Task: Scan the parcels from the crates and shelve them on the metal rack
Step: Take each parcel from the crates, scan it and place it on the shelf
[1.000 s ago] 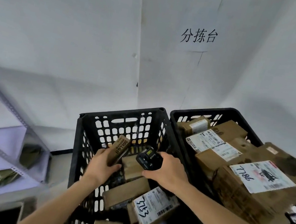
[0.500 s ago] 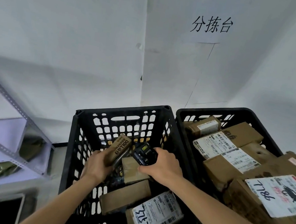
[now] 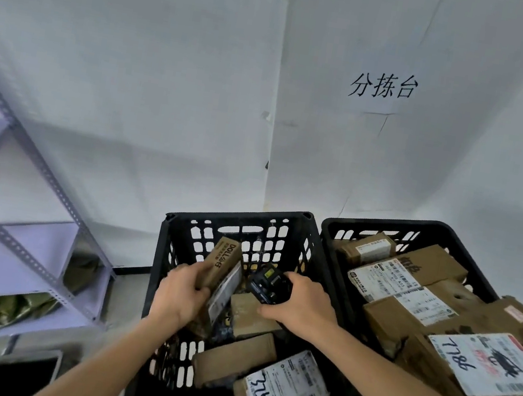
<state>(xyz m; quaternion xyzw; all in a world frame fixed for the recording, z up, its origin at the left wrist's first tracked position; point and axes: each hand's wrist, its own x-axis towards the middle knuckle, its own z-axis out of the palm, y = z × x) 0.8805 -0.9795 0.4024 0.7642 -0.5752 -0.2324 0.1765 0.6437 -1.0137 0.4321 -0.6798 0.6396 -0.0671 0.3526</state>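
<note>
Black crates, brown boxes

Two black crates point(image 3: 302, 235) with holes; brown boxes point(image 3: 233, 357) have white labels point(image 3: 286, 386); grey rack point(image 3: 7, 236).

left hand point(image 3: 181, 293): fingers hidden behind the small carton point(image 3: 224, 270) | scanner point(image 3: 269, 284): lower part covered by right hand point(image 3: 299, 305) | metal rack point(image 3: 13, 230): blurred, cut off at left edge | right crate point(image 3: 419, 231): near side cut by right edge | carton label print: unreadable

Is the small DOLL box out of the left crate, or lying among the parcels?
Lifted, not lying. The left hand grips the DOLL box tilted on end above the parcels, inside the left crate walls.
</note>
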